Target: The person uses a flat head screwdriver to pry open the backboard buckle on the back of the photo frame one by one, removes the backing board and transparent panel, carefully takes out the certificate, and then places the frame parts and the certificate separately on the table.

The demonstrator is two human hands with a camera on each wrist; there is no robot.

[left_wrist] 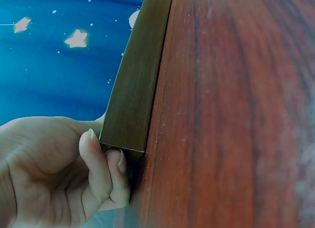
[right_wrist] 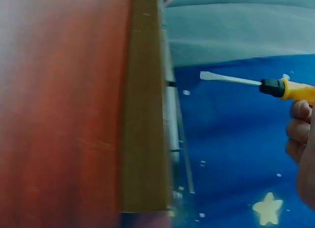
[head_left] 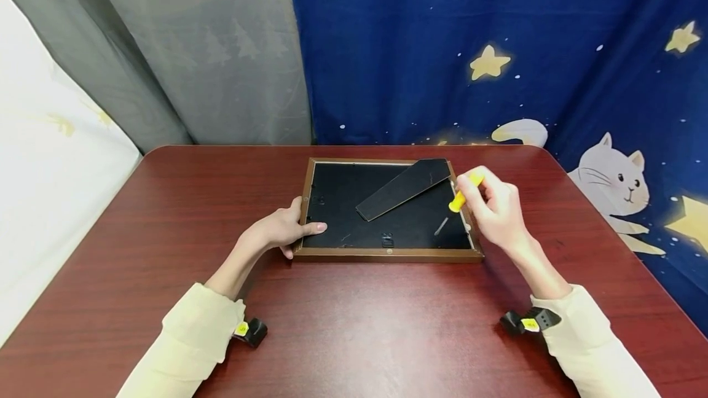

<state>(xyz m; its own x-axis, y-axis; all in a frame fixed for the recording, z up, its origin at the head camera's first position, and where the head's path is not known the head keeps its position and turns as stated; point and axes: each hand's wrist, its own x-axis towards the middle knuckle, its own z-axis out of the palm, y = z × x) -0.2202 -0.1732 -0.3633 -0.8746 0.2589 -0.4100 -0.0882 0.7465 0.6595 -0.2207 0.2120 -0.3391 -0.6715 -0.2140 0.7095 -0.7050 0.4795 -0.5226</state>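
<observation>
Yellow-handled screwdriver (head_left: pixel 458 201), pinched in right hand (head_left: pixel 498 210), slants tip down-left over back of picture frame (head_left: pixel 387 255) lying face-down on bench (head_left: pixel 354 324), near its right edge; left hand (head_left: pixel 284 229) grips frame's left corner.

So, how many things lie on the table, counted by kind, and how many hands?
Picture frame, face down, left hand gripping its edge: 1
Screwdriver, in right hand: 1
Hands: 2
Total: 4

Before me: a dark red tabletop (head_left: pixel 354 324); beyond its far edge, a grey curtain (head_left: pixel 210 54) and a starry blue cat-print cloth (head_left: pixel 498 48).
</observation>
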